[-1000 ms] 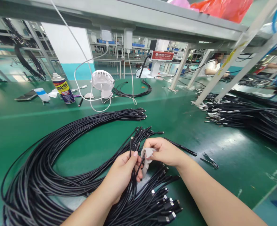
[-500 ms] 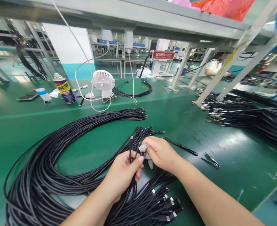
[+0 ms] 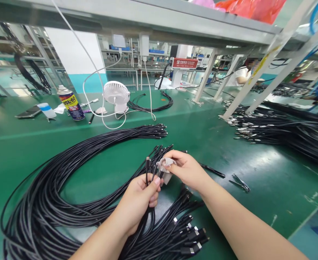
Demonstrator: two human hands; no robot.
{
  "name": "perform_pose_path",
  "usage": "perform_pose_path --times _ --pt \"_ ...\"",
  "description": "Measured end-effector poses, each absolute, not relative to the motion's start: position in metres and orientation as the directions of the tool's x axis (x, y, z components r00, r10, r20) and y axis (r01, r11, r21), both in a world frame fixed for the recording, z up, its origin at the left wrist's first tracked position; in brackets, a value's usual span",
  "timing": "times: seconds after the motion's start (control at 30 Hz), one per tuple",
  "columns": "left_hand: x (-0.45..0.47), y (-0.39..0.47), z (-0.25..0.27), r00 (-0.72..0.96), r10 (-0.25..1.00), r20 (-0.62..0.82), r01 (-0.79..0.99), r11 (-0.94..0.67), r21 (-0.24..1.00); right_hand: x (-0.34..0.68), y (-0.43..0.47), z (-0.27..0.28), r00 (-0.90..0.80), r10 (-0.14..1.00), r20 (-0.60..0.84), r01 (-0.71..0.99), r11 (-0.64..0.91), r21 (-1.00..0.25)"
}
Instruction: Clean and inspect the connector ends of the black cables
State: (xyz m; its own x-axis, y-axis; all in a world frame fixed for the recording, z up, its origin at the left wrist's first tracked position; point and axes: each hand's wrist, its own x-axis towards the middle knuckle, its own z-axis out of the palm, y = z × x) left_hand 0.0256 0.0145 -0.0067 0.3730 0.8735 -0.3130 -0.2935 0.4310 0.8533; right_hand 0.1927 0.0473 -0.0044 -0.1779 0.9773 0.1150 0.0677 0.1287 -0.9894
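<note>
My left hand (image 3: 144, 191) is closed around a few black cables (image 3: 147, 167), their connector ends pointing up past the thumb. A pale grey cloth (image 3: 167, 163) is pinched in my right hand (image 3: 184, 167), and it touches the end of one held cable. How far the cloth wraps that connector is hidden by the fingers. Beneath and to the left of both hands lies a large curved bundle of black cables (image 3: 47, 180). Its near connector ends (image 3: 192, 234) show bright metal tips at the lower middle.
Right of my hands lie black tweezers (image 3: 214, 170) and a nail clipper (image 3: 240, 183). Behind stand a white fan (image 3: 116, 94) and a spray can (image 3: 71, 104). More cables (image 3: 280, 126) are heaped at right, by the shelf legs (image 3: 258, 72). A person (image 3: 242, 75) sits farther back.
My right hand has shifted slightly up, and the cloth has been turned and spread more over the cable end. My left hand keeps its hold on the cables. The view has moved a little.
</note>
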Motion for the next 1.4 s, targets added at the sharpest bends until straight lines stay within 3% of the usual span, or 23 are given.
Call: perform_pose_path --times 0.17,0.3,0.53,0.83,1.13,1.4 --pt "0.025 0.015 -0.004 0.417 0.855 -0.309 -0.322 0.457 0.829 0.185 0.046 -0.001 -0.053 0.998 0.032 -0.16 0.024 -0.987" --pt "0.024 0.015 -0.005 0.42 0.848 -0.322 -0.326 0.473 0.819 0.189 0.048 0.002 -0.054 0.996 -0.072 -0.281 -0.084 -0.956" --pt "0.023 0.017 -0.009 0.379 0.857 -0.35 -0.337 0.48 0.81 0.202 0.057 0.003 -0.039 0.974 -0.224 -0.629 -0.198 -0.752" --pt "0.022 0.018 -0.013 0.359 0.852 -0.381 -0.332 0.498 0.801 0.216 0.074 -0.02 0.001 0.975 -0.224 -0.699 -0.159 -0.697" --pt "0.024 0.015 -0.003 0.341 0.856 -0.389 -0.318 0.494 0.809 0.211 0.07 -0.008 0.05 0.974 -0.221 -0.781 -0.1 -0.616" --pt "0.024 0.016 -0.001 0.339 0.851 -0.401 -0.313 0.504 0.805 0.206 0.063 0.011 -0.076 0.953 -0.294 -0.774 -0.242 -0.584"
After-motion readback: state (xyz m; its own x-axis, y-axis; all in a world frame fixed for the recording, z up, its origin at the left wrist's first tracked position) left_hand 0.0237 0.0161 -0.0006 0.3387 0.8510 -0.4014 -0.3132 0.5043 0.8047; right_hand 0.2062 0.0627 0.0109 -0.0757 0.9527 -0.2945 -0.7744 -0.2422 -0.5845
